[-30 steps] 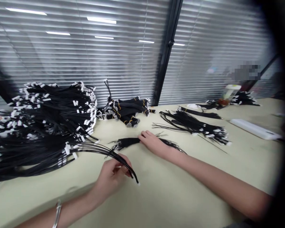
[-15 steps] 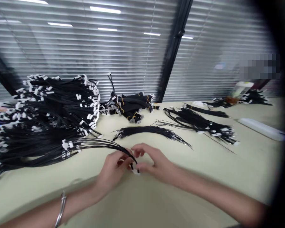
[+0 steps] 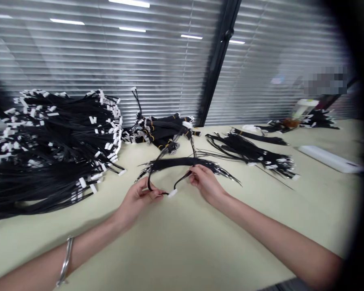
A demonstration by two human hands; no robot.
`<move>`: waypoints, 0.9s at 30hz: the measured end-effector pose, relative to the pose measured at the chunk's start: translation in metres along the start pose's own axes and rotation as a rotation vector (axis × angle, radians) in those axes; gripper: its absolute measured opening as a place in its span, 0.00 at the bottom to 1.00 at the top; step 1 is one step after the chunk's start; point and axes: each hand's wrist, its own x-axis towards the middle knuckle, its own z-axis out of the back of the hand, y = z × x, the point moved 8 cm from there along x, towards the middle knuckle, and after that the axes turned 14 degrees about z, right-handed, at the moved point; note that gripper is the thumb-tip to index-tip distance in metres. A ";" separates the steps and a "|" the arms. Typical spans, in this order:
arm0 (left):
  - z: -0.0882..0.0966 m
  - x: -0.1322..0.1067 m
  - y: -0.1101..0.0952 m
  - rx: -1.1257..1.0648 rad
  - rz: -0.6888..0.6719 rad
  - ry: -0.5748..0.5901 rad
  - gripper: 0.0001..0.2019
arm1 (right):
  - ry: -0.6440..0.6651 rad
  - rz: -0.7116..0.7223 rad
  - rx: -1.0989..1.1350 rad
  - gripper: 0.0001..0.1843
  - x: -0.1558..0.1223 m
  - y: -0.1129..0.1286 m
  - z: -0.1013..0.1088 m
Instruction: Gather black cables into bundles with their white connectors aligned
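Left of the left hand, a tall heap of black cables with white plastic connectors lies piled. The left hand pinches one side of a looped, thin black wire harness held between both hands; it looks light, limp, springy, best gripped beside its small white block connector. The right hand pinches the other side.
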 end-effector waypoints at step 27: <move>-0.030 -0.015 0.001 0.193 -0.021 0.193 0.06 | 0.162 0.431 -1.161 0.07 0.039 0.045 0.076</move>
